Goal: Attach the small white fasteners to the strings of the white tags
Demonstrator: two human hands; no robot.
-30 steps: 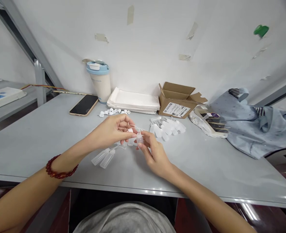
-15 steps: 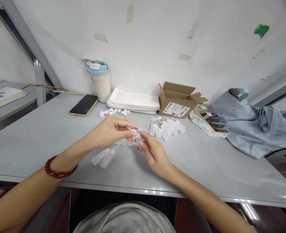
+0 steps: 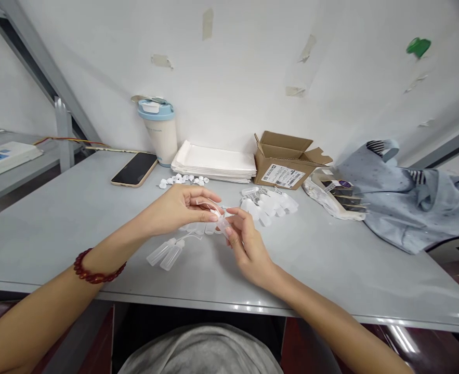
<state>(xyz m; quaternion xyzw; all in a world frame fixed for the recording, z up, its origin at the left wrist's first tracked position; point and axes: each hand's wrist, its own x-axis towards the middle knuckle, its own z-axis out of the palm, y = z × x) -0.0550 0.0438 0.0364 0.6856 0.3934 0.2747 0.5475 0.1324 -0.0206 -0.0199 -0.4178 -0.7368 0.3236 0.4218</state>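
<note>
A small translucent squeeze bottle point(image 3: 224, 226) is tilted in front of me, its white cap pointing up and left. My right hand point(image 3: 250, 246) grips the bottle body between thumb and fingers. At the cap, my left hand point(image 3: 176, 210) pinches with thumb and fingertips; a thin white tube curves from the cap beneath its fingers. Two similar bottles point(image 3: 172, 255) with bent thin tubes lie on the table point(image 3: 108, 223) below my left hand. More bottles lie partly hidden behind my hands. Beyond my right hand is a pile of translucent bottles point(image 3: 270, 205).
Several small white caps point(image 3: 180, 179) lie behind my left hand. Along the wall stand a phone point(image 3: 134, 169), a lidded cup point(image 3: 161, 135), a stack of white sheets point(image 3: 215, 162) and an open cardboard box point(image 3: 282, 169). A plastic packet point(image 3: 338, 195) and blue cloth point(image 3: 401, 197) lie at right.
The bottle has tilted further, its cap leaning left. My left hand's fingers have lifted and loosened slightly around the cap, and the thin tube now points left.
</note>
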